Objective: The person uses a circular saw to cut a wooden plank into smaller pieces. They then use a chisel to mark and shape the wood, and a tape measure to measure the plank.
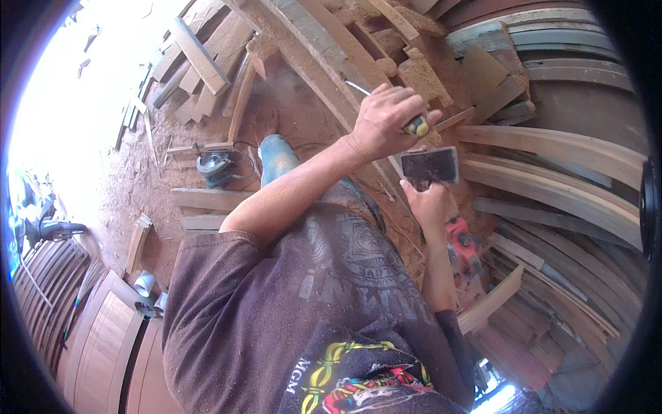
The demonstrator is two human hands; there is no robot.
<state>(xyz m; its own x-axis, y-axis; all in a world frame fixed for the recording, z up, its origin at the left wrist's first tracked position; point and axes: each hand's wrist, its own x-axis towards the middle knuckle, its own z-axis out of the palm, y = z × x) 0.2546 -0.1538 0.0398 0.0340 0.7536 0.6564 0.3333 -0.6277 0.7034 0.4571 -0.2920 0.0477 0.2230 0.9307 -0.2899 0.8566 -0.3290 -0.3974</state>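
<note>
My left hand is closed around the yellow-and-dark handle of a slim hand tool, a chisel or a screwdriver. Its thin metal shaft points toward the far left, over a long timber beam. Just below, my right hand grips a dark, flat-faced rectangular block. Whether this block is a mallet head or another thing, I cannot tell. The block is close to my left hand, near the end of the tool's handle.
A teal power tool lies on the dusty ground at left, near my leg. Beside my right forearm is a red power tool. Stacked boards fill the right side; loose planks lie far left. Sawdust covers the timber.
</note>
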